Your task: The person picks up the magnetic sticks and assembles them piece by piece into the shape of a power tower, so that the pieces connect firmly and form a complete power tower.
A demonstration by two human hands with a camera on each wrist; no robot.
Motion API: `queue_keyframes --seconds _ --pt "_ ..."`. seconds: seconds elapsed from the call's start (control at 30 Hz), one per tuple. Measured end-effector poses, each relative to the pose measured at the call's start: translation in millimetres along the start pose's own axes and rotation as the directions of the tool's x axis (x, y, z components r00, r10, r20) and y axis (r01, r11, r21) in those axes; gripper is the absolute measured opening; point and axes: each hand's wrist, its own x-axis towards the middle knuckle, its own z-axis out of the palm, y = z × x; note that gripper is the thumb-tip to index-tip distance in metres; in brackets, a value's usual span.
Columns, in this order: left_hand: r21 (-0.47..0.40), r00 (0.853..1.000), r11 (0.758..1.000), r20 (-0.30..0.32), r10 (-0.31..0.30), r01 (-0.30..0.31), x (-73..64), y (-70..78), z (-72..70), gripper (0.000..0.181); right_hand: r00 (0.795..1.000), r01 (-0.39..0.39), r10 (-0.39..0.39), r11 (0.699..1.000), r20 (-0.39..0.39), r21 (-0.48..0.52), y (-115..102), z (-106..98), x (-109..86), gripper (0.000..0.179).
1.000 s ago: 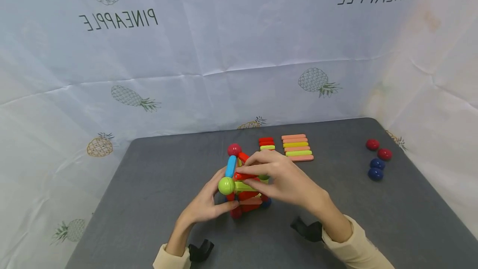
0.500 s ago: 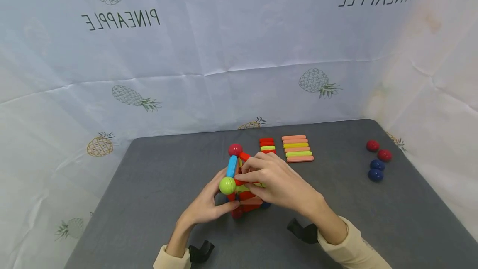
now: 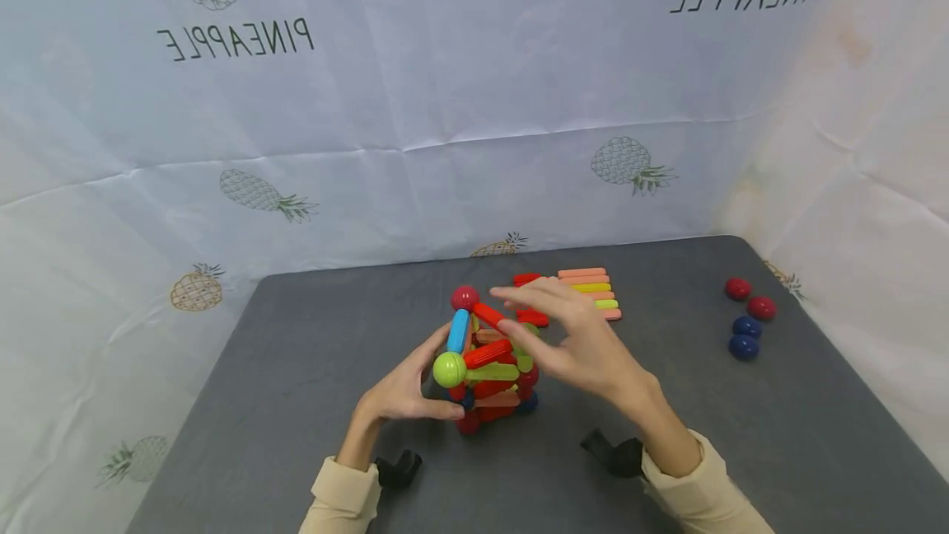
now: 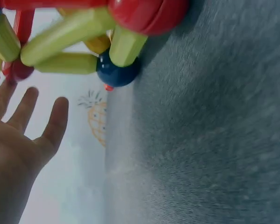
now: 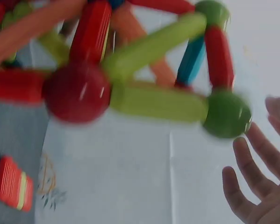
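Your left hand (image 3: 406,386), fingers straight and spread, flanks the left side of a multicoloured lattice of glossy rods and balls (image 3: 491,372) standing mid-table on the dark grey tabletop (image 3: 311,353). Your right hand (image 3: 582,336) has its fingers extended and apart, just beside the lattice's right side; I can't tell whether they touch its glossy green ball (image 5: 227,114). Two loose glossy red balls (image 3: 737,288) lie far right.

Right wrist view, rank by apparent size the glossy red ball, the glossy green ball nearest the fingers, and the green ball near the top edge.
1. Glossy red ball
2. Lower glossy green ball
3. Upper green ball
Nearness to the camera leaves true sizes unsure.
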Motion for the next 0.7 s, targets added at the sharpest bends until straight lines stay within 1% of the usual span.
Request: queue_keyframes --seconds 0.07,0.13,0.2,0.27,0.4,0.47,0.53,0.63,0.7 --pt "-0.006 1.000 1.000 0.002 -0.015 0.015 3.0 -1.3 -1.9 0.107 0.997 -0.051 0.050 0.999 -0.064 -0.010 8.9 -5.9 -1.1 0.045" --pt "-0.025 1.000 0.999 0.005 -0.027 0.028 5.6 -1.3 -1.9 0.106 0.990 -0.101 0.098 0.995 -0.106 -0.024 18.0 -10.6 -3.2 0.045" --pt "-0.007 0.999 0.999 0.005 -0.033 0.033 7.2 -0.2 -0.5 0.105 0.983 -0.136 0.130 0.990 -0.130 -0.033 27.7 -14.0 -6.3 0.041" --pt "0.022 0.999 0.999 -0.007 -0.038 0.038 6.6 2.1 1.8 0.103 0.978 -0.171 0.164 0.985 -0.128 -0.040 36.8 -15.0 -9.6 0.037" --pt "0.116 0.997 0.992 -0.064 -0.034 0.042 4.0 5.8 7.8 0.098 0.971 -0.233 0.227 0.969 -0.077 -0.079 56.4 -12.6 -15.9 0.032" --pt "0.138 0.994 0.989 -0.097 -0.041 0.054 2.5 7.2 11.4 0.097 0.962 -0.272 0.269 0.956 -0.038 -0.113 66.6 -8.7 -19.3 0.031" --pt "0.142 0.990 0.987 -0.129 -0.052 0.070 0.4 8.3 15.2 0.099 0.951 -0.304 0.309 0.941 0.009 -0.152 77.1 -2.8 -22.2 0.031" --pt "0.145 0.979 0.984 -0.194 -0.071 0.100 -2.3 10.0 20.8 0.106 0.932 -0.334 0.355 0.919 0.076 -0.210 91.5 8.6 -25.6 0.030" --pt "0.169 0.965 0.979 -0.254 -0.069 0.115 -3.8 11.7 24.6 0.106 0.922 -0.329 0.367 0.911 0.124 -0.247 100.9 17.6 -26.6 0.029"
